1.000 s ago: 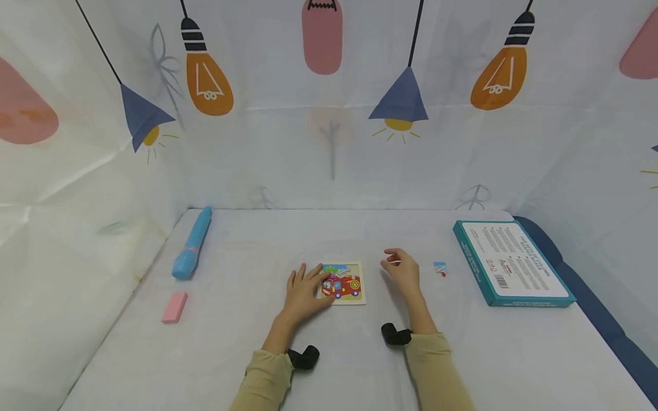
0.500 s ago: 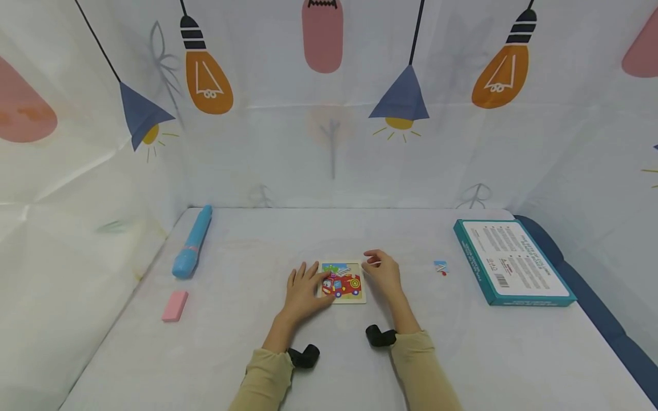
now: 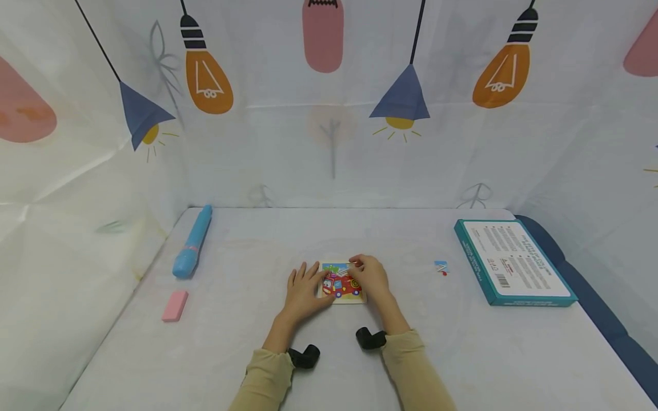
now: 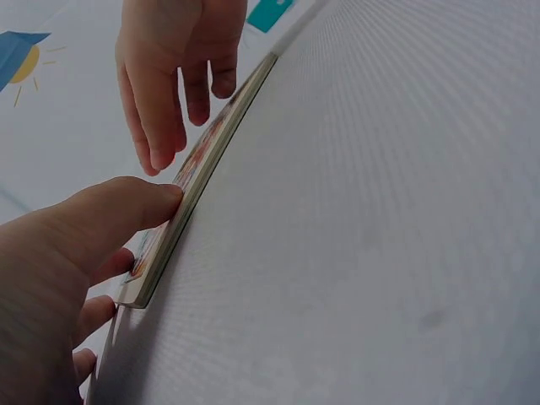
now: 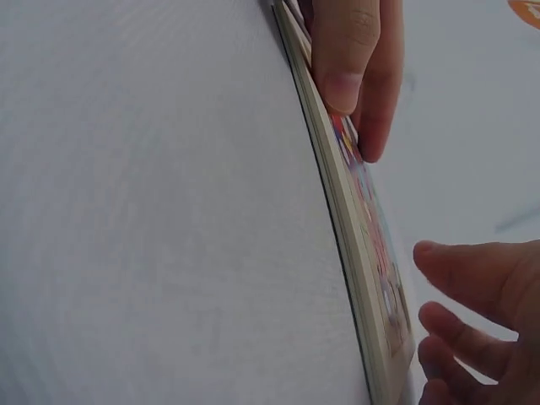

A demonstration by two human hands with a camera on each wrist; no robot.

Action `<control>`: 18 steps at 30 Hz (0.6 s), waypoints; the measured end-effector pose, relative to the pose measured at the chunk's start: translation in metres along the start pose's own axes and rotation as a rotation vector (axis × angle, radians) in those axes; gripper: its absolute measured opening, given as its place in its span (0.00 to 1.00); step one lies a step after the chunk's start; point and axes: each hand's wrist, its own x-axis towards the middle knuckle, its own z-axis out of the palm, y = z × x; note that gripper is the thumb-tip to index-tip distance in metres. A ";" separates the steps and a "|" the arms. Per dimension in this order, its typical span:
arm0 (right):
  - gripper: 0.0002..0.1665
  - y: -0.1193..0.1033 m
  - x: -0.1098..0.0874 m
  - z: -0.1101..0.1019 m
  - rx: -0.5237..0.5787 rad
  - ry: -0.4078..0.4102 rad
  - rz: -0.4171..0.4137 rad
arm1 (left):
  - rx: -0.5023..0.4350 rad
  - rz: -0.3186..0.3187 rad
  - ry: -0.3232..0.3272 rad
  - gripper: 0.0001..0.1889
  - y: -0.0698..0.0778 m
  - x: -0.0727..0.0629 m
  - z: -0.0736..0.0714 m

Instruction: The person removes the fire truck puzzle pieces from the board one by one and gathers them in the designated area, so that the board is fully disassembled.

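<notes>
A small framed picture puzzle with a red vehicle lies flat on the white table. My left hand rests at its left side, fingers spread and mostly straight, the thumb pressing the near part of the board. Over the upper right part of the puzzle, my right hand has thumb and index finger brought together. A thin pale edge of a puzzle piece showed between those fingertips a moment before; now the fingers hide it. In the left wrist view the right fingertips point down just above the board. A loose puzzle piece lies to the right.
A teal box with a white label lies at the right. On the left are a blue microphone-shaped object and a pink block. A patterned sheet hangs behind and beside the table.
My right hand has moved left, from beside the puzzle to above its upper right part. The left hand and the puzzle stay in place.
</notes>
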 end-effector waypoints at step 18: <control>0.16 -0.004 0.004 0.008 -0.115 -0.071 0.005 | -0.004 -0.004 -0.010 0.34 0.000 0.001 -0.001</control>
